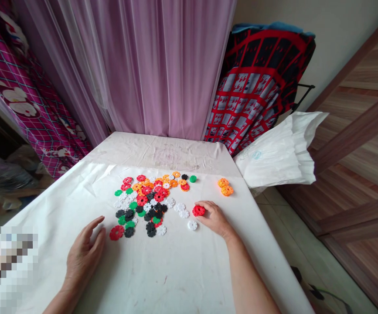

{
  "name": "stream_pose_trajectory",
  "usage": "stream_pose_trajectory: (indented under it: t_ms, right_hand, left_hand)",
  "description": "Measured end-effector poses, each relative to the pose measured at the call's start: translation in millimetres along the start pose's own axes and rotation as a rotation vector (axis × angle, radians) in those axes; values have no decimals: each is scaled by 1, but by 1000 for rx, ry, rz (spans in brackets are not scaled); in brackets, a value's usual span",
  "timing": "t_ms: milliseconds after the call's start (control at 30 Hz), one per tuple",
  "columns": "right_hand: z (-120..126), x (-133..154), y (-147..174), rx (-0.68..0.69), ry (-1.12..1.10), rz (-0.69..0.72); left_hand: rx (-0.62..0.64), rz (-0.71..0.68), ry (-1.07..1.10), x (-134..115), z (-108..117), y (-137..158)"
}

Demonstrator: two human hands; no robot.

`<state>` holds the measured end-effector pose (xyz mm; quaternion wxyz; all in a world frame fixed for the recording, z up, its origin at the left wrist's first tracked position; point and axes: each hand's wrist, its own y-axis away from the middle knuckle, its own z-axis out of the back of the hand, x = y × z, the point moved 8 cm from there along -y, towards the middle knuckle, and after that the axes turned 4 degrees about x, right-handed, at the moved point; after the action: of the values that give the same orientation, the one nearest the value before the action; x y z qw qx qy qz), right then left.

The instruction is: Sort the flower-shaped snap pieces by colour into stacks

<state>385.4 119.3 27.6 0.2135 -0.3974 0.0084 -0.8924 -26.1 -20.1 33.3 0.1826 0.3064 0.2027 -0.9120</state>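
A loose pile of flower-shaped plastic discs [149, 196] in red, orange, white, black and green lies mid-table. My right hand [213, 216] has its fingers closed around red discs [198, 210], which look stacked, at the pile's right side. Just below them sits a white disc [192, 225]. To the left of the pile my left hand [86, 248] rests with thumb and fingers apart and nothing between them. Closest to it is a larger red disc [116, 233]. Orange discs [225, 187] form a separate small group beyond my right hand.
A white cloth covers the table [162, 279]. At its right edge leans a white sack [277, 152]. Purple curtains [162, 65] hang behind, with a red patterned cloth [247, 91] beside them. A wooden door [359, 144] stands on the right. A pixelated patch hides the lower left.
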Motion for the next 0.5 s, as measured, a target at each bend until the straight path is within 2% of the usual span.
stream_pose_trajectory:
  t_ms: [167,333,500]
  right_hand:
    - [0,-7,3,-37,-19,-28]
    - [-1,-24,7,-90,-146,-113]
    - [5,-41,15,-253,-278,-212]
  left_hand:
    - [114,-165,-108,9,-7,-8]
    - [249,-169,-268,1,-19,3]
    - [272,-144,-271,-12,-23,6]
